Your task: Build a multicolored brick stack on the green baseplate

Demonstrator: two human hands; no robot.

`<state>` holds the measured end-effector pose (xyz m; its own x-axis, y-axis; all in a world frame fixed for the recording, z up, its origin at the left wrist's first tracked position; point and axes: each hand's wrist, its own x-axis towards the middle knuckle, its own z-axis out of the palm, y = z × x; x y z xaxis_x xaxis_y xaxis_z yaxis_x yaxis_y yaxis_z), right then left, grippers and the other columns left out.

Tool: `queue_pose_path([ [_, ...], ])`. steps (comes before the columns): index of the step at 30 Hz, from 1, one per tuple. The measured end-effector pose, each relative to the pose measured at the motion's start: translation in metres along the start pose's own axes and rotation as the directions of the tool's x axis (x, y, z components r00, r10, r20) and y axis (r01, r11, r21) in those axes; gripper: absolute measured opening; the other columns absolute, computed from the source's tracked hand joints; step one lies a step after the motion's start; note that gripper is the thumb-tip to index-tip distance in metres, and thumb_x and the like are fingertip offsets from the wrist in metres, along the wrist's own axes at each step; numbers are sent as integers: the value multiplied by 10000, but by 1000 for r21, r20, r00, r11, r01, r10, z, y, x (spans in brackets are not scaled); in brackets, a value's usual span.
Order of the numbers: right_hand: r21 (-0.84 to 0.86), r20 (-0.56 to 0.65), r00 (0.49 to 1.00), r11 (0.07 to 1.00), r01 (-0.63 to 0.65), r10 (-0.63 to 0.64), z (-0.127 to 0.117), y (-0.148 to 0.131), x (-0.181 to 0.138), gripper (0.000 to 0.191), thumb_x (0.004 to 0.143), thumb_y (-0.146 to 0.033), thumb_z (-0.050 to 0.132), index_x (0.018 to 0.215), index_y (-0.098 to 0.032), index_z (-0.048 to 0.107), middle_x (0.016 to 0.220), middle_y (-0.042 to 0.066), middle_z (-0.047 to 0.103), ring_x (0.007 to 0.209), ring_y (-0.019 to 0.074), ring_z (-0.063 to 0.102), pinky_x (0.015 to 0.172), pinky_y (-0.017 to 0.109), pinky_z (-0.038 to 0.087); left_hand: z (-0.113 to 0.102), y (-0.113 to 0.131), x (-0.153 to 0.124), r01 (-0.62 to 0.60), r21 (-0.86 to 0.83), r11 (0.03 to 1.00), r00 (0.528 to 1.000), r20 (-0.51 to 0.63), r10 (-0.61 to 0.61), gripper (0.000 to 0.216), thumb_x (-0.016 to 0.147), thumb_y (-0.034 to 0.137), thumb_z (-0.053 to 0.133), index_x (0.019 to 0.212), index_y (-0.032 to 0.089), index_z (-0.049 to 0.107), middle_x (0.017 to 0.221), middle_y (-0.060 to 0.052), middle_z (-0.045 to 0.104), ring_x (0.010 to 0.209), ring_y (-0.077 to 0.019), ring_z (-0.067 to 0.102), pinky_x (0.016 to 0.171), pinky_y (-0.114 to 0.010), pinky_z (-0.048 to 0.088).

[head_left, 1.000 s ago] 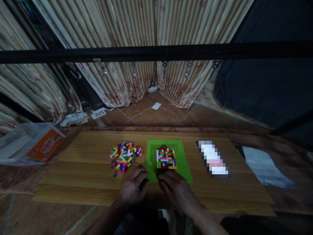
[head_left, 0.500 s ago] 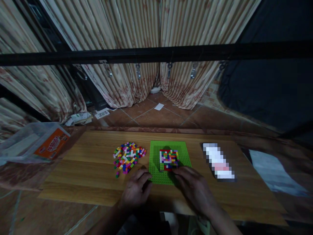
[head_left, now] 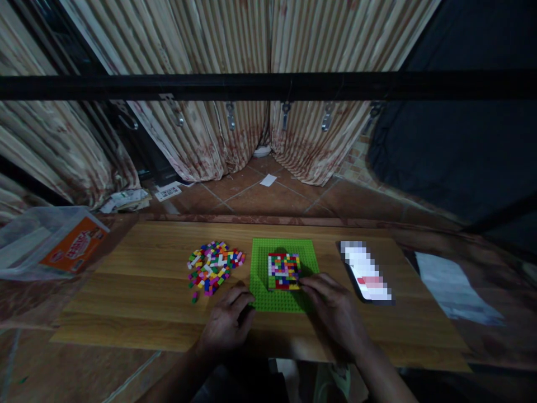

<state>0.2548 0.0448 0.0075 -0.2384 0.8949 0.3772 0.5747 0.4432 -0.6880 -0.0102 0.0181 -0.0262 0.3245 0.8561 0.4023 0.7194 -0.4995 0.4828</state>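
Observation:
A green baseplate lies on the wooden table in front of me. A square patch of mixed-colour small bricks is built on it. My left hand rests at the plate's near left corner, fingers curled and touching its edge. My right hand lies over the plate's near right part, fingertips pinched at the lower right corner of the brick patch. What the fingertips hold is too small to see. A loose pile of coloured bricks lies left of the plate.
A phone with a lit, blurred screen lies right of the plate. A clear plastic box with an orange label sits off the table's left end. A white sheet lies at the right. A black bar and curtains stand behind.
My right hand has moved from the plate's near edge up and right to the lower right corner of the brick patch. My left hand has barely moved.

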Motion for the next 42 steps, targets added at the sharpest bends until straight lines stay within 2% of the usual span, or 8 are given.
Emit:
queue_pose_path([
  [11,78,-70,994,994,-74,80,12,2,1,160,911,-236,549,963,-241,701,918,53,704,837,189,673,735,312,540,1,0,0,3,-13,1000,1000,-8,-4,177,811,182,566,973,218,627,1013,-55,647,943,-165,642,803,-296,568],
  [20,148,-70,972,966,-212,224,13,3,1,192,862,-312,602,1005,-220,692,925,57,712,823,203,675,744,335,536,0,2,2,-1,-11,1000,1000,-3,0,171,810,176,568,966,216,626,1004,-57,645,945,-168,642,809,-303,567],
  [27,242,-72,927,908,-342,368,9,5,1,273,859,-393,584,1018,-200,694,962,85,724,878,235,669,762,365,527,-1,2,2,9,-13,1000,1000,-3,-9,174,807,172,568,966,220,621,1005,-55,644,943,-171,643,812,-313,566],
  [31,354,-80,899,855,-378,431,13,4,2,259,834,-421,614,928,-191,689,883,75,722,812,225,657,711,345,520,-2,2,3,-1,-12,1000,1000,0,1,170,810,172,562,963,219,621,1006,-57,647,944,-170,644,817,-311,567],
  [37,449,-55,890,808,-382,452,19,3,4,214,809,-411,642,793,-198,648,741,21,660,700,178,599,638,291,468,-1,1,3,-2,-10,1000,1000,5,2,165,808,175,568,958,213,624,1004,-57,650,951,-168,640,823,-305,564],
  [42,495,-49,872,770,-402,487,20,2,5,230,775,-421,671,770,-192,651,734,15,653,704,175,593,653,291,461,2,-1,0,23,-24,999,999,22,-23,171,811,173,561,963,217,624,1017,-57,647,945,-166,639,812,-307,563],
])
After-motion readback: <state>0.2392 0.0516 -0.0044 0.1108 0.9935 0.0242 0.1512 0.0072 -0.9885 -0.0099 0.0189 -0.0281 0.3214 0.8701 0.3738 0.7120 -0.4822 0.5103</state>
